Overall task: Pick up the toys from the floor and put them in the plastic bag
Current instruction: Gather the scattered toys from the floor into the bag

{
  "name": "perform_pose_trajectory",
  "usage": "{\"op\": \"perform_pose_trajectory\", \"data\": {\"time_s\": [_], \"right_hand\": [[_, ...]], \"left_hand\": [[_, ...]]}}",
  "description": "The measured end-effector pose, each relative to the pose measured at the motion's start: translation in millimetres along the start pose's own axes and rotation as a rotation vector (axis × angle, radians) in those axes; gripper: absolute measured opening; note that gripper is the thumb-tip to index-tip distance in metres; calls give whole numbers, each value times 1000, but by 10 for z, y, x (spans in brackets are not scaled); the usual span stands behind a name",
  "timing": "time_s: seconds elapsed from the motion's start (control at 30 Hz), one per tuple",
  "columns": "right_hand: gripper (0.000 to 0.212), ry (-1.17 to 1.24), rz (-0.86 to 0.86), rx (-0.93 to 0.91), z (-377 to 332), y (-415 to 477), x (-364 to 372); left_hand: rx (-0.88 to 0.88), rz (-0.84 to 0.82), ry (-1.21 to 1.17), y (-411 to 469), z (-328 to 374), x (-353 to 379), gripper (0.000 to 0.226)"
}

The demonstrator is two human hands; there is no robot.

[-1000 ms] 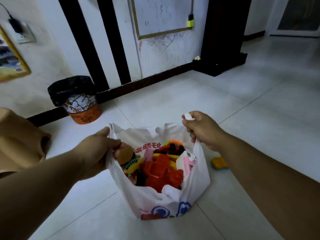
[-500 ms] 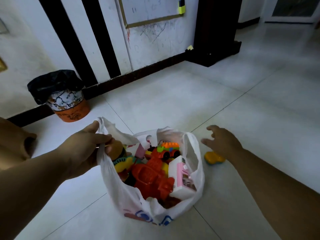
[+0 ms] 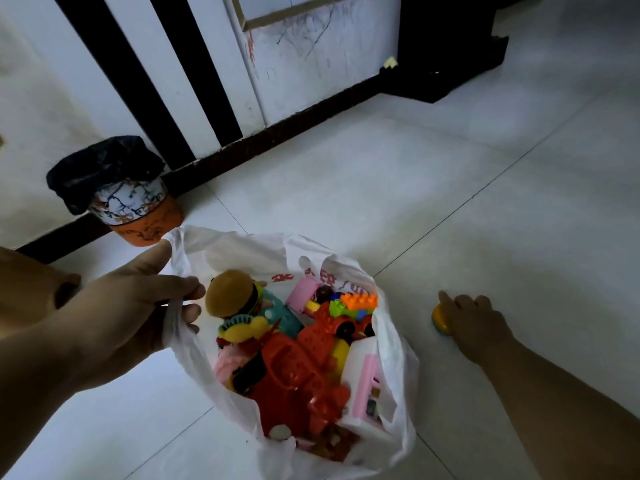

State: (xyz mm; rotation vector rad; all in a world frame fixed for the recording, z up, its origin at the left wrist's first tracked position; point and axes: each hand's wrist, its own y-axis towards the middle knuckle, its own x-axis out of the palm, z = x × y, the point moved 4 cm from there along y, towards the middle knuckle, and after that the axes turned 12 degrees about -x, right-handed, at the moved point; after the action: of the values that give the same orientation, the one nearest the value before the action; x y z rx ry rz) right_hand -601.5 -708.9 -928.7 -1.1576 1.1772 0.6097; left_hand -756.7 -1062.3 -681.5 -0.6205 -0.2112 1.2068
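Fingers [image 3: 183,284] of the left hand [image 3: 131,306] are curled round the thin, twisted handle [image 3: 171,320] of the white plastic bag [image 3: 394,375], thumb lying up along the rim. That pinch looks to have one job: holding the mouth lifted and gaping so a toy can drop straight in. The bag's other side slumps loose, with nothing holding it. The bag stands on the pale tiled floor [image 3: 346,174], heaped almost to the brim: a big red moulded plastic toy [image 3: 294,368], a round brown plush [image 3: 230,292], an orange studded brick [image 3: 358,301].

Over on the right, the right hand [image 3: 474,323] is down low, palm to the tiles, fingers draped over a small yellow plastic toy [image 3: 439,320] and touching it. Whether the thumb has closed underneath, I cannot tell; the hand hides it. The toy lies on the floor near the bag's right side, clear of the plastic. It is the only toy I can spot outside the bag, so this reads as the closing stretch.

A patterned orange-based bin with a black liner [image 3: 135,209] stands at the floor's far left edge, against the dark skirting.
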Motion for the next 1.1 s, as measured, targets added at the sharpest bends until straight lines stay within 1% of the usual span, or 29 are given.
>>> {"op": "perform_pose_trajectory", "data": {"time_s": [0.07,0.17,0.27,0.37,0.43,0.5,0.6,0.63,0.67,0.7,0.73,0.77,0.83,0.87,0.9,0.93,0.97,1.0,1.07,1.1], "right_hand": [[65,-16,-3,4,-18,7,-2],[55,22,11,-12,-60,-53,40],[54,62,101,-33,-138,-176,-57],[63,144,265,-80,-258,-300,-432],[68,271,411,-84,-351,-420,-864],[71,424,593,-99,-456,-618,-1389],[73,554,827,-225,-747,-1048,-2190],[73,599,870,-286,-889,-1220,-2423],[72,653,874,-352,-1050,-1391,-2617],[71,694,833,-418,-1220,-1543,-2755],[70,704,739,-469,-1383,-1660,-2832],[68,672,603,-497,-1555,-1736,-2845],[57,493,283,-495,-1875,-1763,-2707],[50,366,145,-472,-2003,-1734,-2585],[46,249,48,-436,-2097,-1663,-2427],[45,155,-12,-396,-2177,-1589,-2270],[48,98,-33,-354,-2231,-1514,-2132],[49,82,-26,-313,-2256,-1433,-1989],[45,126,45,-244,-2256,-1284,-1749],[50,165,78,-216,-2256,-1218,-1657]], "left_hand": [[-9,11,-1,-22,-14,-1,73],[-27,-1,4,-74,-24,-4,72],[-29,15,23,-162,-30,8,74],[-41,-7,42,-288,-37,57,75],[-51,-39,42,-383,-43,66,76],[-61,-71,35,-504,-54,85,78],[-67,-118,-6,-672,-84,138,73],[-63,-132,-26,-716,-96,146,71],[-58,-143,-59,-752,-107,147,71],[-60,-149,-92,-769,-125,132,71],[-64,-158,-123,-768,-144,121,70],[-72,-170,-148,-773,-172,91,68],[-89,-210,-181,-785,-244,53,66],[-90,-230,-186,-797,-287,45,65],[-88,-238,-185,-786,-340,43,65],[-82,-243,-191,-800,-389,36,65],[-73,-235,-195,-803,-434,24,64],[-59,-220,-197,-819,-476,18,63],[-35,-193,-178,-850,-557,10,65],[-32,-197,-168,-882,-590,6,66]]}}
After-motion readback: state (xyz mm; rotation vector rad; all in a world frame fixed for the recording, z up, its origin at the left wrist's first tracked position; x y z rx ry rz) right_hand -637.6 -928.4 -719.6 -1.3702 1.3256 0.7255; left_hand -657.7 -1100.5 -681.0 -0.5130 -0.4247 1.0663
